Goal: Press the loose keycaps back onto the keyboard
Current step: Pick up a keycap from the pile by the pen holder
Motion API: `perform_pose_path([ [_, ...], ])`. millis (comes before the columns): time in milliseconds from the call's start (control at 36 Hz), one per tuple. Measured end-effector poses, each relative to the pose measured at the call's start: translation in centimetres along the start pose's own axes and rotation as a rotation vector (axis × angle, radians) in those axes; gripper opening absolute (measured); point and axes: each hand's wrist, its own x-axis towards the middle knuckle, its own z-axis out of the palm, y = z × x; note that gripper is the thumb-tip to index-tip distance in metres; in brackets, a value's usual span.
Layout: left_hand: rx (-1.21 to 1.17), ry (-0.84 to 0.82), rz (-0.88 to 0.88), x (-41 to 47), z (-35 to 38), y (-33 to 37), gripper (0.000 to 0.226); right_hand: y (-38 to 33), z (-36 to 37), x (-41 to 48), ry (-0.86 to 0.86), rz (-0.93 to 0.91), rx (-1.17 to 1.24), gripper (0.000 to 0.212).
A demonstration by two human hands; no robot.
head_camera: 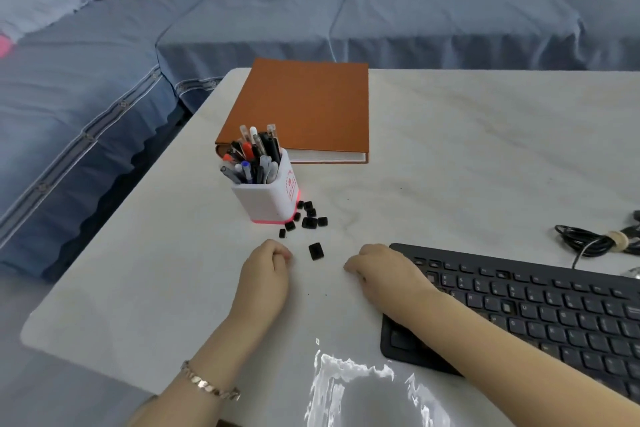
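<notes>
Scattering the keycaps [309,222] at the pen holder's [266,199] foot off the table [450,149] is the risk if the left hand [268,265], curled with contents hidden, or the loosely curled, empty right hand [381,272] sweeps in carelessly.

Table [450,149]: keyboard [540,308] at near right edge; loose keycaps [309,218] clustered just beside pen cup [266,198], single keycap [316,251] lying apart between fisted left hand [266,270] and loosely curled right hand [384,274], forearm overlying keyboard's left end.
</notes>
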Motion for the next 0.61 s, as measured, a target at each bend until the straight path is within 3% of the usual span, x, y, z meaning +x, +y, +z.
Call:
perform_pose_path([
  [139, 0.137, -0.043, 0.035, 0.9, 1.7, 0.8, 0.013, -0.4, -0.2, -2.5, 0.213, 0.009, 0.523, 0.033],
  [194, 0.241, -0.087, 0.05, 1.1, 2.4, 1.2, 0.032, -0.2, -0.6, -3.5, 0.3, 0.105, 0.778, 0.026],
  [250, 0.279, -0.091, 0.061, 1.2, 2.8, 1.4, 0.037, 0.2, -0.9, -4.4, 0.32, 0.198, 1.055, 0.025],
  [361, 0.18, -0.1, 0.047, 1.3, 3.2, 1.5, 0.019, 1.0, -1.7, -6.0, 0.308, 0.349, 1.575, 0.021],
  [500, 0.206, -0.106, 0.064, 0.7, 3.3, 1.2, 0.019, 1.8, -2.5, -7.9, 0.276, 0.395, 1.916, 0.02],
  [611, 0.06, -0.072, 0.027, -0.2, 3.7, 1.5, 0.016, 2.3, -3.1, -9.5, 0.283, 0.362, 2.001, 0.026],
])
